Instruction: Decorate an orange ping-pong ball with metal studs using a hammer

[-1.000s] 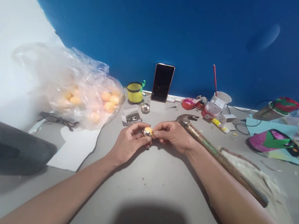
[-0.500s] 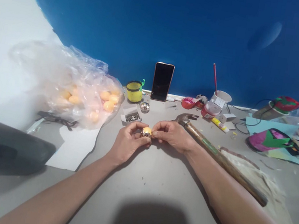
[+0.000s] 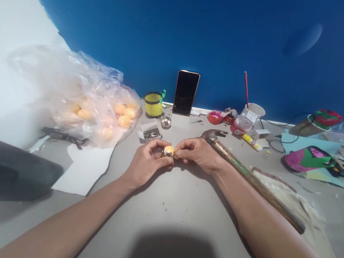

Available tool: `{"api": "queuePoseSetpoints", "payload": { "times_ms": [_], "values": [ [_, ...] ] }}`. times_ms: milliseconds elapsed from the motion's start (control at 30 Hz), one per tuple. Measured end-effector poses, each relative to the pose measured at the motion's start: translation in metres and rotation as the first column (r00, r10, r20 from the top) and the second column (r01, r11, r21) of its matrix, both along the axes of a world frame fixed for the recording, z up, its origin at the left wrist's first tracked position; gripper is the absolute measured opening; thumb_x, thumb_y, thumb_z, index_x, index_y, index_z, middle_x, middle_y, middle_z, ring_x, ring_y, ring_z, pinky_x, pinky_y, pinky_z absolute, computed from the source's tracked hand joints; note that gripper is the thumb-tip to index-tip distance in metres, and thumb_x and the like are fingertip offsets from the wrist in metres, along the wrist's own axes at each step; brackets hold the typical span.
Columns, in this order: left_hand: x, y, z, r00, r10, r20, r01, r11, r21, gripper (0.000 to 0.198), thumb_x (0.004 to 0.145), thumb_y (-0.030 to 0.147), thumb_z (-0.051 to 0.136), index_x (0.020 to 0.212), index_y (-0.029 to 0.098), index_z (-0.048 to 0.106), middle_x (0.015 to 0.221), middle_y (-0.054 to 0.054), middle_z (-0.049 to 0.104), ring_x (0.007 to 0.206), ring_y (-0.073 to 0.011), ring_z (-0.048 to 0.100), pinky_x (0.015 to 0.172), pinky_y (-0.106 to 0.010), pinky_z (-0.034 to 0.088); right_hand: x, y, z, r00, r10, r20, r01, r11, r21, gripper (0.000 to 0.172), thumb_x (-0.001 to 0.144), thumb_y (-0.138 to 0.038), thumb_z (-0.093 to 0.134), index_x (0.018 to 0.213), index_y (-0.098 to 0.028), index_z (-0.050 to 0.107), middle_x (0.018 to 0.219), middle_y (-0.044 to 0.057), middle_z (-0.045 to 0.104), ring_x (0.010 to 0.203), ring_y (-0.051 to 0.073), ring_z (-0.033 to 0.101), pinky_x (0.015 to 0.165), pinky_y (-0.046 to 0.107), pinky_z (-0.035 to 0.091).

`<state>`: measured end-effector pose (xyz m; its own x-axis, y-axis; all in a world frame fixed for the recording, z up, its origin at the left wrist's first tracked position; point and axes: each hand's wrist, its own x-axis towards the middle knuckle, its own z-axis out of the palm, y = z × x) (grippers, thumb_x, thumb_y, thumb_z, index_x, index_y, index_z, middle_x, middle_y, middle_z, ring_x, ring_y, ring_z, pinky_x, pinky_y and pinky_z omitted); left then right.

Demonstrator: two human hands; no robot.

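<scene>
Orange ball (image 3: 170, 149), partly covered in shiny silver bits, sits at the middle of things, just above the gray table (image 3: 167, 198). Left to right: clear plastic bag (image 3: 55, 74) with more orange balls (image 3: 123, 121) inside, some white paper (image 3: 85, 172) poking out below it, a yellow cup (image 3: 153, 107), then the left hand (image 3: 145, 164), curled partway so thumb and fingers grip the ball. Just past that hand are a small box of silvery bits (image 3: 152, 134) and a silvery ball (image 3: 166, 122). Phone (image 3: 185, 94) is propped upright behind. Right hand (image 3: 199, 154) is mostly closed, fingertips at the ball's right side, can't tell if they're pinching anything. White cup (image 3: 258, 111) with a red stick (image 3: 246, 88) next, and a hammer (image 3: 255, 182) lying alongside the right forearm.
</scene>
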<state>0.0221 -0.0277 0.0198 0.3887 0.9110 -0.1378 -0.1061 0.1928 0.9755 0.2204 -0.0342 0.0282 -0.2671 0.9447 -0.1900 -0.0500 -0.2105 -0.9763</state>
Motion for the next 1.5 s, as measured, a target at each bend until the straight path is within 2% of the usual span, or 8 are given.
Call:
{"api": "queuePoseSetpoints", "payload": {
  "times_ms": [133, 300, 500, 767, 1067, 1200, 1400, 1500],
  "values": [
    [0.000, 0.000, -0.002, 1.000, 0.003, -0.023, -0.002, 1.000, 0.011, 0.040, 0.066, 0.022, 0.086, 0.098, 0.016, 0.062, 0.070, 0.001, 0.071, 0.064, -0.0174, 0.071, 0.067, -0.032, 0.060, 0.001, 0.001, 0.000, 1.000, 0.009, 0.008, -0.009, 1.000, 0.000, 0.020, 0.067, -0.030, 0.087, 0.074, -0.014, 0.077, 0.062, 0.001, 0.065, 0.056, 0.010, 0.051, 0.052, 0.023, 0.038],
    [0.001, -0.002, -0.008, 0.997, 0.064, -0.052, -0.061, 0.996, 0.062, 0.043, 0.064, 0.024, 0.087, 0.098, 0.018, 0.062, 0.076, 0.000, 0.071, 0.072, -0.0190, 0.071, 0.069, -0.032, 0.061, -0.001, 0.001, -0.001, 0.999, 0.002, 0.035, -0.002, 1.000, 0.002, 0.020, 0.067, -0.030, 0.086, 0.073, -0.013, 0.077, 0.061, 0.001, 0.065, 0.055, 0.009, 0.050, 0.052, 0.023, 0.037],
    [0.002, -0.006, -0.008, 0.970, 0.209, -0.121, -0.157, 0.927, 0.340, 0.032, 0.069, 0.026, 0.086, 0.093, 0.019, 0.066, 0.095, -0.002, 0.070, 0.079, -0.0158, 0.069, 0.077, -0.028, 0.058, -0.006, 0.001, -0.006, 0.998, -0.016, -0.065, 0.014, 0.999, -0.037, 0.026, 0.063, -0.032, 0.090, 0.074, -0.013, 0.077, 0.062, 0.002, 0.066, 0.053, 0.009, 0.050, 0.051, 0.023, 0.038],
    [0.007, -0.009, -0.007, 0.960, 0.258, -0.105, -0.205, 0.909, 0.364, 0.034, 0.069, 0.030, 0.088, 0.094, 0.020, 0.066, 0.098, -0.002, 0.072, 0.084, -0.0176, 0.070, 0.079, -0.030, 0.060, -0.007, 0.002, -0.010, 0.985, -0.028, -0.173, 0.012, 0.996, -0.090, 0.032, 0.060, -0.037, 0.093, 0.073, -0.014, 0.075, 0.064, 0.001, 0.066, 0.052, 0.007, 0.049, 0.049, 0.021, 0.041],
    [0.004, -0.008, -0.008, 0.966, 0.237, -0.102, -0.201, 0.938, 0.281, 0.040, 0.065, 0.030, 0.090, 0.094, 0.018, 0.065, 0.093, -0.001, 0.072, 0.079, -0.0158, 0.071, 0.076, -0.028, 0.060, -0.016, -0.004, -0.005, 0.987, -0.101, -0.126, 0.095, 0.994, -0.053, 0.030, 0.061, -0.036, 0.089, 0.074, -0.015, 0.072, 0.065, 0.001, 0.067, 0.052, 0.009, 0.050, 0.049, 0.023, 0.043],
    [0.002, -0.006, -0.009, 0.980, 0.180, -0.088, -0.167, 0.976, 0.137, 0.047, 0.064, 0.030, 0.090, 0.098, 0.019, 0.060, 0.078, 0.001, 0.072, 0.070, -0.0193, 0.073, 0.070, -0.033, 0.063, -0.017, -0.005, -0.004, 0.991, -0.127, -0.051, 0.129, 0.991, 0.039, 0.022, 0.066, -0.032, 0.084, 0.073, -0.015, 0.071, 0.058, -0.001, 0.063, 0.053, 0.009, 0.050, 0.051, 0.022, 0.041],
    [0.001, -0.006, -0.004, 0.989, 0.116, -0.089, -0.108, 0.990, 0.087, 0.044, 0.064, 0.028, 0.090, 0.095, 0.018, 0.060, 0.070, 0.001, 0.073, 0.067, -0.0207, 0.075, 0.067, -0.033, 0.063, -0.011, -0.004, -0.004, 0.999, -0.053, 0.015, 0.052, 0.997, 0.050, 0.019, 0.068, -0.031, 0.080, 0.074, -0.015, 0.071, 0.059, -0.001, 0.062, 0.055, 0.010, 0.051, 0.054, 0.024, 0.040],
    [-0.001, -0.003, -0.002, 0.997, 0.031, -0.074, -0.029, 0.999, 0.039, 0.041, 0.065, 0.026, 0.089, 0.094, 0.017, 0.062, 0.068, 0.001, 0.071, 0.062, -0.0193, 0.073, 0.065, -0.033, 0.062, -0.004, -0.004, 0.000, 0.990, -0.019, 0.141, -0.002, 0.989, 0.149, 0.015, 0.074, -0.031, 0.076, 0.074, -0.016, 0.072, 0.064, -0.001, 0.063, 0.059, 0.011, 0.051, 0.057, 0.025, 0.039]
  ]
}}
